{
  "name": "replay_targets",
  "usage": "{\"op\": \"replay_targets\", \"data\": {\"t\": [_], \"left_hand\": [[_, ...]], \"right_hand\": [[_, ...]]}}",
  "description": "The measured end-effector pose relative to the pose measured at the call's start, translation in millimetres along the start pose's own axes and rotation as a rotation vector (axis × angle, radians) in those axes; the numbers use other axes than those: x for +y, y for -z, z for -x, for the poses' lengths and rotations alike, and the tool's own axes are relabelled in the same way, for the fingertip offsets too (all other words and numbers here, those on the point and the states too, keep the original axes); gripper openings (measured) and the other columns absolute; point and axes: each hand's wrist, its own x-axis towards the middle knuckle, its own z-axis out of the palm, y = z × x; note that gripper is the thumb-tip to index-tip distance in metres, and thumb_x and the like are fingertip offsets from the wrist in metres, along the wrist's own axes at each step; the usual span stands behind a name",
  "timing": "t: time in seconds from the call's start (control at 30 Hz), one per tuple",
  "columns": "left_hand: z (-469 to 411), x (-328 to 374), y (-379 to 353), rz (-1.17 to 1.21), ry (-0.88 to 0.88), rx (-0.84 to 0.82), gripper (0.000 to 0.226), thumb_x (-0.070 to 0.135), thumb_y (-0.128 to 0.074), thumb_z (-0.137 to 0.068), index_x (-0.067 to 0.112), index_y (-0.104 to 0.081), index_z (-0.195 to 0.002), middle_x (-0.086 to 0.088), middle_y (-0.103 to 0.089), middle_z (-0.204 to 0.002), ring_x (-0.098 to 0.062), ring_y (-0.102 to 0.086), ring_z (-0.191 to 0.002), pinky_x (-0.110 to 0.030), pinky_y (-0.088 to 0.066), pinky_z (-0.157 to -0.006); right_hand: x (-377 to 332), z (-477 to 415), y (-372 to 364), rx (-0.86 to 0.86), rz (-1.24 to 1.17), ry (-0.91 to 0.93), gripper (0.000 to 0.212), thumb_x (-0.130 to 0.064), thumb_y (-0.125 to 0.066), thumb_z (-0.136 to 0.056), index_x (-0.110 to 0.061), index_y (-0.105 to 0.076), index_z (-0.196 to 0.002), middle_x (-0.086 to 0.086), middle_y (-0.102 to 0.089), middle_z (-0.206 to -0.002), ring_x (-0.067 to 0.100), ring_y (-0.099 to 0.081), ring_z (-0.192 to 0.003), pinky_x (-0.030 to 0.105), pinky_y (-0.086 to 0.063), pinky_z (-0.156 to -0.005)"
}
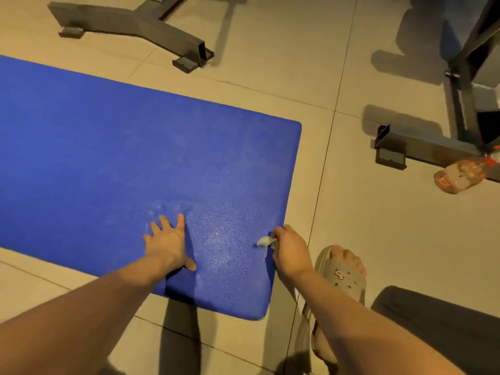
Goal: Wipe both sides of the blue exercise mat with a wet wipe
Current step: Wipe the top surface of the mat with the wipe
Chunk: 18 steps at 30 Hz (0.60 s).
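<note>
I judge the upper face is being wiped. My left hand (169,243) rests flat on the blue mat (121,147), fingers released. My right hand (290,251), at its 3 o'clock, grasps the wet wipe (264,241). Next: sweep toward 9 o'clock.

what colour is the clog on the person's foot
Beige-tan clog, beside the blue mat's right edge; head view.
</note>
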Motion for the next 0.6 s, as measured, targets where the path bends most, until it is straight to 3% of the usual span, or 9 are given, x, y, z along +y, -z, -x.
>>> {"op": "replay_targets", "data": {"t": [0.1,0.17,0.23,0.4,0.47,0.6], "left_hand": [[13.0,7.6,-6.4,0.024,-0.014,-0.025,0.128,0.047,-0.086,-0.077,0.027,0.007,-0.162,-0.026,0.002,-0.165,-0.052,-0.014,-0.149,-0.055,-0.042,-0.109],[10.4,9.0,-5.3,-0.013,-0.022,-0.045,0.128,0.049,-0.085,-0.076,0.027,0.007,-0.162,-0.028,-0.002,-0.164,-0.054,-0.022,-0.145,-0.053,-0.047,-0.106],[5.0,6.8,-4.9,-0.062,-0.027,-0.055,0.129,0.054,-0.084,-0.075,0.026,0.008,-0.162,-0.029,-0.005,-0.163,-0.055,-0.026,-0.143,-0.051,-0.049,-0.104],[4.9,5.8,-8.0,-0.081,-0.049,-0.056,0.125,0.055,-0.079,-0.081,0.024,0.01,-0.161,-0.031,0.0,-0.164,-0.055,-0.017,-0.147,-0.052,-0.043,-0.111],[5.8,7.1,-7.5,-0.092,-0.039,-0.044,0.124,0.055,-0.078,-0.081,0.021,0.01,-0.161,-0.034,-0.003,-0.162,-0.056,-0.021,-0.146,-0.052,-0.041,-0.111],[3.6,-3.5,-16.8,-0.055,-0.089,0.012,0.123,0.059,-0.079,-0.078,0.025,0.005,-0.162,-0.031,-0.005,-0.163,-0.056,-0.023,-0.145,-0.053,-0.044,-0.107]], "right_hand": [[4.6,-25.1,6.1,0.067,-0.085,-0.133,0.01,-0.01,-0.056,-0.093,-0.004,-0.064,-0.091,0.011,-0.056,-0.096,0.032,-0.057,-0.077,0.032,-0.033,-0.062],[3.1,-46.1,12.4,0.066,-0.174,-0.28,0.029,-0.03,-0.059,-0.099,-0.004,-0.063,-0.087,0.016,-0.06,-0.096,0.032,-0.057,-0.072,0.032,-0.036,-0.061],[-0.4,-61.8,20.6,0.039,-0.23,-0.396,0.046,-0.048,-0.061,-0.096,-0.004,-0.062,-0.085,0.014,-0.06,-0.087,0.025,-0.052,-0.062,0.03,-0.033,-0.054],[-11.1,-64.6,19.7,0.089,-0.319,-0.458,0.061,-0.057,-0.074,-0.083,0.001,-0.06,-0.07,0.012,-0.054,-0.066,0.024,-0.045,-0.054,0.032,-0.03,-0.047],[-11.0,-64.8,16.2,0.124,-0.364,-0.503,0.063,-0.055,-0.079,-0.079,0.006,-0.065,-0.073,0.014,-0.059,-0.065,0.026,-0.049,-0.056,0.032,-0.033,-0.05],[-7.2,-70.1,12.8,0.128,-0.408,-0.603,0.021,-0.022,-0.077,-0.088,-0.003,-0.069,-0.084,0.008,-0.064,-0.079,0.027,-0.056,-0.074,0.026,-0.037,-0.064]]}}
